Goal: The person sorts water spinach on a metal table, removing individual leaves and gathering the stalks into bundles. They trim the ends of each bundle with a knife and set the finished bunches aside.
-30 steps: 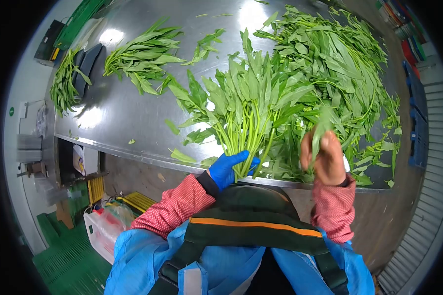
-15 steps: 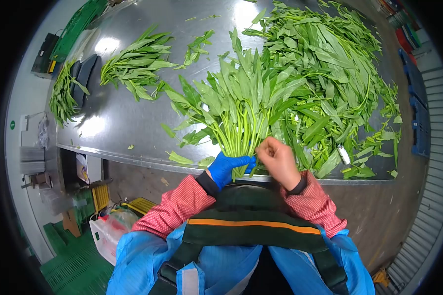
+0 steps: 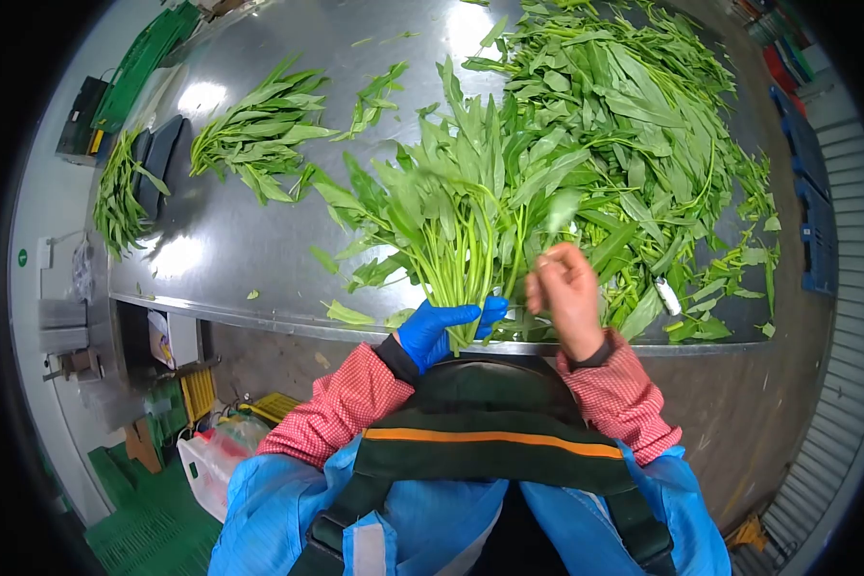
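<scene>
My left hand (image 3: 432, 331), in a blue glove, is wrapped round the lower stems of a bunch of water spinach (image 3: 456, 226). The bunch stands upright over the table's front edge, its leaves fanned out. To the right of the stems is my bare right hand (image 3: 568, 296), fingers curled together and slightly blurred. A smeared pale-green leaf (image 3: 562, 208) shows just above its fingertips and seems pinched there. Behind and to the right lies a large heap of water spinach (image 3: 634, 115) on the metal table (image 3: 250, 235).
Smaller bunches lie at the left: one laid-out bunch (image 3: 264, 130) and another bunch (image 3: 117, 197) beside a dark block (image 3: 160, 165). A small white object (image 3: 668, 297) sits among the right-hand leaves. Green crates (image 3: 149, 514) and a white bag (image 3: 216, 466) stand below left.
My right hand has drawn away from the stems, moving right and slightly up, with a blurred leaf now above its fingers. My left hand still grips the bunch, shifted slightly left.
</scene>
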Demonstrator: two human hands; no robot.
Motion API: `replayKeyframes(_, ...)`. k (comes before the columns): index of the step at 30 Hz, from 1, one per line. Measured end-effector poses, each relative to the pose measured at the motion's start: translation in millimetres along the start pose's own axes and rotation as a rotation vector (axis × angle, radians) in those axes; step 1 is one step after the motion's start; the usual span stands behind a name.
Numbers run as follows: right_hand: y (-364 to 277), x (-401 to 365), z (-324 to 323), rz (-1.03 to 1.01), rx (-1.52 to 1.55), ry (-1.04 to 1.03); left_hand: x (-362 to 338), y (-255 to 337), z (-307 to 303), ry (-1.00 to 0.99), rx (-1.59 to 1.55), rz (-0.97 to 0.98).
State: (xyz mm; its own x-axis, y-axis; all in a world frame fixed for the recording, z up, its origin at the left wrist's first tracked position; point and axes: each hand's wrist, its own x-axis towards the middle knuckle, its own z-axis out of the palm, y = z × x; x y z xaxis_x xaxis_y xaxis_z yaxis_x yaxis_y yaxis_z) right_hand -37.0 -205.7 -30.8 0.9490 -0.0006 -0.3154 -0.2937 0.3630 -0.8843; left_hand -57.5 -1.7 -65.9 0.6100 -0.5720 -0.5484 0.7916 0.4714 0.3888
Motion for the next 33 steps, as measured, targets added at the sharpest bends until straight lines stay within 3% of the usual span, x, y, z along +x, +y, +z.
replayKeyframes(3,24,-3,20,0.126,-0.004,-0.089,7,-5,-8,-0.135,0.000,0.069)
replayKeyframes(8,34,-3,26,0.141,-0.063,-0.116,7,-7,-15,0.019,0.061,0.060)
replayKeyframes(11,12,-6,25,0.334,0.054,-0.148,6,-6,-15,0.088,0.080,0.079)
replayKeyframes(21,26,-13,34,0.232,-0.097,-0.148,3,-8,-21,-0.019,-0.045,0.083)
replayKeyframes(23,30,-12,31,0.244,-0.119,-0.148,1,-6,-7,0.033,-0.050,0.123)
replayKeyframes(26,35,-15,32,0.204,-0.031,-0.131,3,-6,-4,0.079,0.002,0.143)
replayKeyframes(29,34,-17,28,0.108,-0.178,-0.139,5,-7,-12,0.079,-0.024,0.083)
replayKeyframes(32,24,-32,25,-0.157,-0.734,-0.326,13,-18,-37,0.086,0.016,0.108)
replayKeyframes(33,8,-37,29,-0.252,-0.734,-0.466,13,-16,-33,0.092,0.049,0.134)
